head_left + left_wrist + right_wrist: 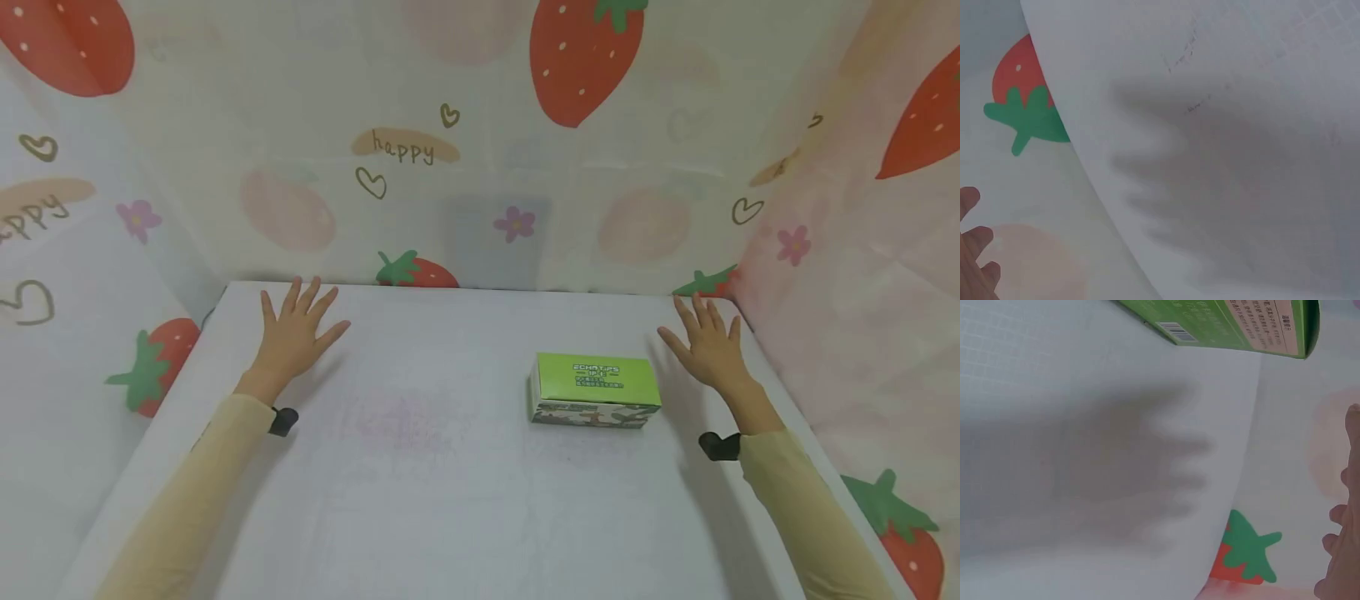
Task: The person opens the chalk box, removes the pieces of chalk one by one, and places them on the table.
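In the head view a green box (596, 382) with printed lettering on top lies on the white table (420, 517), right of the middle. My left hand (291, 337) is spread over the far left of the table, holding nothing. To the right of the box hovers my right hand (708, 346), its fingers also spread and holding nothing. Both hands cast shadows on the white surface. The right wrist view shows the box's green side (1229, 325) with a barcode at the top, and part of my right hand (1342, 531) at the right edge. Left fingertips (979, 240) show in the left wrist view.
A curtain (480, 167) printed with strawberries, hearts and flowers stands behind the table's far edge. Similar printed sheets close off the left side (75, 275) and the right side (862, 333). A dark wrist strap piece (283, 421) sits at the left cuff, another (720, 447) at the right.
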A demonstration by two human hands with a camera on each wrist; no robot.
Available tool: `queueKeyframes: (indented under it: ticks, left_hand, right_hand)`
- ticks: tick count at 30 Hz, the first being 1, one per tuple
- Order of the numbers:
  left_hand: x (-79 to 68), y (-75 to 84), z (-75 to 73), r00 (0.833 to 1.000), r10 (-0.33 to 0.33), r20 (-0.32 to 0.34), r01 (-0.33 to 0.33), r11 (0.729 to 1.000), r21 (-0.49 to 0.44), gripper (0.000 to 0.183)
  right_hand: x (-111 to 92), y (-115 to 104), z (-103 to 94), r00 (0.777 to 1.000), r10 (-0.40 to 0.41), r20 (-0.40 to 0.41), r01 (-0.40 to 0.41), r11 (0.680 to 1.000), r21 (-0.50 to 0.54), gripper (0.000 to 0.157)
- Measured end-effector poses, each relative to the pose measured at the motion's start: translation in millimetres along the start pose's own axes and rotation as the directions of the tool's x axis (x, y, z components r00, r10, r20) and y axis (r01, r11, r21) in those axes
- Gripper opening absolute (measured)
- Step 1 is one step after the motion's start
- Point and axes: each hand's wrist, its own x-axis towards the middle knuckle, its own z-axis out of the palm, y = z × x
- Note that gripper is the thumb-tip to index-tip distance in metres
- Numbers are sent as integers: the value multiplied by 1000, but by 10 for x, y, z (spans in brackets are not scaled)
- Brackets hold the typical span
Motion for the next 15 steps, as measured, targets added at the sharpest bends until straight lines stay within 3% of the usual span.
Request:
queueKeyframes:
  ticks: [9,15]
  left_hand:
    - [-34,7,32,1000,6,29,-6,1000,3,66]
    - [-13,22,47,1000,18,-4,-18,999,-27,66]
  right_hand:
    - [-18,5,2,999,-39,5,39,999,-35,70]
    - [-6,-26,-47,996,-75,-40,76,997,16,67]
